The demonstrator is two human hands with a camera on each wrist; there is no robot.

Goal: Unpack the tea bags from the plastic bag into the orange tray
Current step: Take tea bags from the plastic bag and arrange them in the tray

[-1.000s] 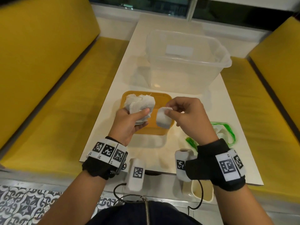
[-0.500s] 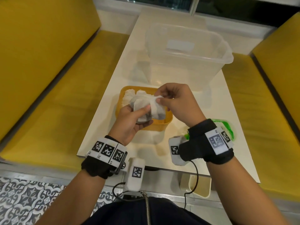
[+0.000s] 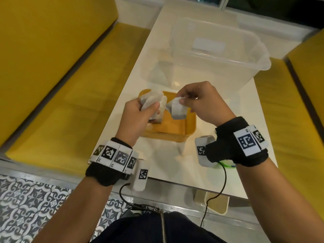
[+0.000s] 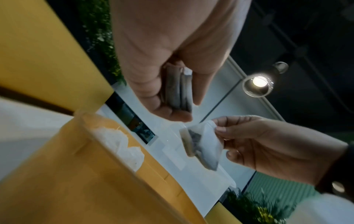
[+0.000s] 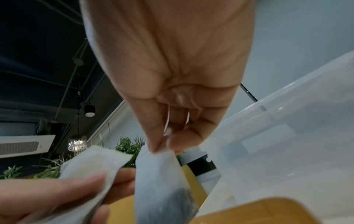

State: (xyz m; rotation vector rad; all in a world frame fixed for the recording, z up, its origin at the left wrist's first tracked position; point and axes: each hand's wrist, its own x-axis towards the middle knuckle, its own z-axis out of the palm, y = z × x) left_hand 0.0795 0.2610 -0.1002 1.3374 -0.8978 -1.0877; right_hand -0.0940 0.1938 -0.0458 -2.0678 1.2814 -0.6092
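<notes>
My left hand grips a bunch of white tea bags above the left part of the orange tray. My right hand pinches the top edge of a single tea bag, which hangs over the tray just right of the bunch. In the left wrist view the bunch sits between thumb and fingers, and a few tea bags lie in the tray. The right wrist view shows the pinched bag beside the bunch. The green-edged plastic bag lies mostly hidden behind my right wrist.
A large clear plastic bin stands on the white table just beyond the tray. Yellow benches run along both sides of the table. The table's near edge is under my wrists.
Half a second ago my right hand was at the bunch in my left hand. It has since drawn one tea bag away to the right. My left hand still holds the bunch.
</notes>
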